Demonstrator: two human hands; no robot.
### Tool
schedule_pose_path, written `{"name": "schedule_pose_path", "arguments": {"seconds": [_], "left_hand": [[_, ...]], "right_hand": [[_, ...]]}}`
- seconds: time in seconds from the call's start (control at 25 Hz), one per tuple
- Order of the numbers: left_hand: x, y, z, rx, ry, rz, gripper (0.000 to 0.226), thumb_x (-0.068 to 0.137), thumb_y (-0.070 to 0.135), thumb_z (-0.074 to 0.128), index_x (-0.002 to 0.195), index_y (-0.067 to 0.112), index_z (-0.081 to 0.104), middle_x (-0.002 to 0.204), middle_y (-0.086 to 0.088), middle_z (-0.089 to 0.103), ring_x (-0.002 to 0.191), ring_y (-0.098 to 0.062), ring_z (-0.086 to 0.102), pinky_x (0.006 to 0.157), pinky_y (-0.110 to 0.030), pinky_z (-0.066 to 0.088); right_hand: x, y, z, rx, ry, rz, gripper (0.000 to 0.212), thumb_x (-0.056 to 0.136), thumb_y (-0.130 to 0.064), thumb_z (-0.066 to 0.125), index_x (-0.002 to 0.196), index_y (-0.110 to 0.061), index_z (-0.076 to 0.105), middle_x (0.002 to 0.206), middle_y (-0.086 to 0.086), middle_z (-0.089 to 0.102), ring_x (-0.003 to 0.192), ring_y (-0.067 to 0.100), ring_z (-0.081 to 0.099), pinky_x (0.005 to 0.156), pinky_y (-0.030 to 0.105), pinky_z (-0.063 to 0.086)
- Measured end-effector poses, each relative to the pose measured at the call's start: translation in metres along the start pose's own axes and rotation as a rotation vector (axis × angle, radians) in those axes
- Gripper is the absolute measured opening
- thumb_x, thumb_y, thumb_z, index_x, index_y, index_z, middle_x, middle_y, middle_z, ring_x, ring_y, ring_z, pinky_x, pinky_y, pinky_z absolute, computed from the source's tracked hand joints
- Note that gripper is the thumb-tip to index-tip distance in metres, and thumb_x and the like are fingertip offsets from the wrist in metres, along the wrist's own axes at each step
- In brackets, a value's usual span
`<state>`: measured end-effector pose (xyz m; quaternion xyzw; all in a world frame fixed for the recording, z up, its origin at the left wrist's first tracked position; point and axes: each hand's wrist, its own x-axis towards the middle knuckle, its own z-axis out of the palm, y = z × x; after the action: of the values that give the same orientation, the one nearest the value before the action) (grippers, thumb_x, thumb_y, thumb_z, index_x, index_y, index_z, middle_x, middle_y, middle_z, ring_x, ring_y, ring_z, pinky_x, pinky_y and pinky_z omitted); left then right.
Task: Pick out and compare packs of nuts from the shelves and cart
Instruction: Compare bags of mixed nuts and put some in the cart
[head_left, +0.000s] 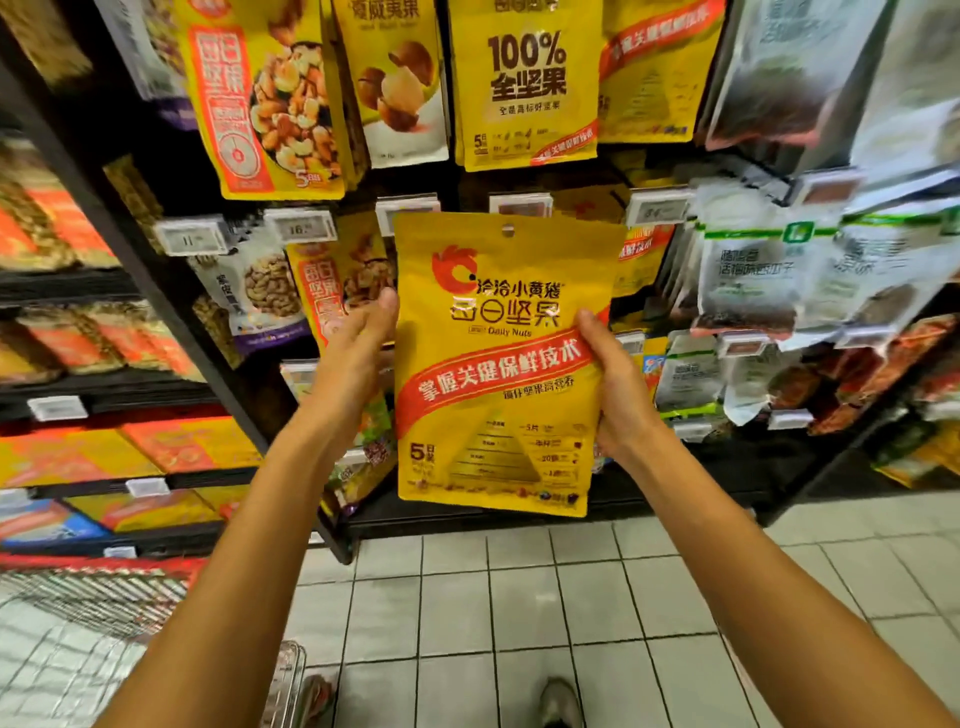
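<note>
Right hand (618, 384) pinches a yellow Daily Nuts pack (498, 364) upright before the hanging shelf packs (524, 83), left hand (353, 353) open at its other edge; steadying both edges flat should keep the label readable.

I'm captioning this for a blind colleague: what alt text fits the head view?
A person holds up a yellow Daily Nuts pack, the right hand gripping its right edge and the left hand at its left edge. Behind it hang more yellow nut packs on store shelves; a wire cart sits at lower left.
</note>
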<state>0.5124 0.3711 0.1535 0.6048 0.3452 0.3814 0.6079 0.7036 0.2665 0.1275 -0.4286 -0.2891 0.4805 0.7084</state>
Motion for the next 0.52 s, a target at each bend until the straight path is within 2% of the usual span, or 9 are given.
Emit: {"name": "schedule_pose_path", "arguments": {"seconds": [0.08, 0.2, 0.28, 0.36, 0.52], "left_hand": [[0.001, 0.002, 0.019, -0.062, -0.031, 0.018, 0.043, 0.064, 0.063, 0.061, 0.096, 0.033, 0.063, 0.091, 0.016, 0.073, 0.085, -0.004, 0.069, 0.067, -0.02, 0.054], [0.01, 0.004, 0.042, -0.086, 0.079, 0.106, 0.028, 0.071, 0.052, 0.064, 0.088, 0.029, 0.067, 0.081, 0.006, 0.075, 0.072, -0.012, 0.072, 0.053, -0.019, 0.053], [0.022, 0.003, 0.058, -0.088, 0.174, 0.132, 0.019, 0.077, 0.044, 0.064, 0.083, 0.027, 0.068, 0.076, 0.003, 0.075, 0.068, -0.014, 0.072, 0.05, -0.019, 0.052], [0.037, 0.006, 0.079, -0.109, 0.182, 0.131, 0.013, 0.082, 0.037, 0.064, 0.078, 0.027, 0.07, 0.074, 0.003, 0.075, 0.066, -0.014, 0.072, 0.05, -0.02, 0.052], [0.079, 0.021, 0.122, -0.099, 0.153, 0.206, 0.012, 0.084, 0.034, 0.064, 0.077, 0.028, 0.072, 0.077, 0.003, 0.075, 0.07, -0.016, 0.072, 0.053, -0.022, 0.054]], "right_hand": [[-0.002, 0.0, -0.004, -0.013, -0.036, 0.017, 0.027, 0.075, -0.043, 0.055, 0.089, -0.025, 0.068, 0.08, 0.0, 0.075, 0.073, 0.015, 0.072, 0.059, 0.029, 0.058], [0.006, -0.006, -0.014, -0.075, -0.036, 0.035, 0.029, 0.072, -0.043, 0.055, 0.09, -0.023, 0.067, 0.078, 0.0, 0.074, 0.071, 0.014, 0.071, 0.06, 0.029, 0.058], [0.018, -0.019, -0.023, -0.147, 0.014, -0.002, 0.032, 0.069, -0.042, 0.057, 0.092, -0.021, 0.065, 0.085, 0.002, 0.073, 0.073, 0.015, 0.07, 0.066, 0.03, 0.057], [0.032, -0.036, -0.036, -0.186, 0.049, -0.085, 0.03, 0.069, -0.041, 0.061, 0.093, -0.023, 0.067, 0.095, 0.004, 0.072, 0.079, 0.017, 0.069, 0.071, 0.031, 0.057], [0.068, -0.081, -0.058, -0.26, 0.137, -0.245, 0.029, 0.071, -0.051, 0.061, 0.082, -0.025, 0.068, 0.079, -0.004, 0.075, 0.071, 0.011, 0.071, 0.061, 0.024, 0.057]]}}
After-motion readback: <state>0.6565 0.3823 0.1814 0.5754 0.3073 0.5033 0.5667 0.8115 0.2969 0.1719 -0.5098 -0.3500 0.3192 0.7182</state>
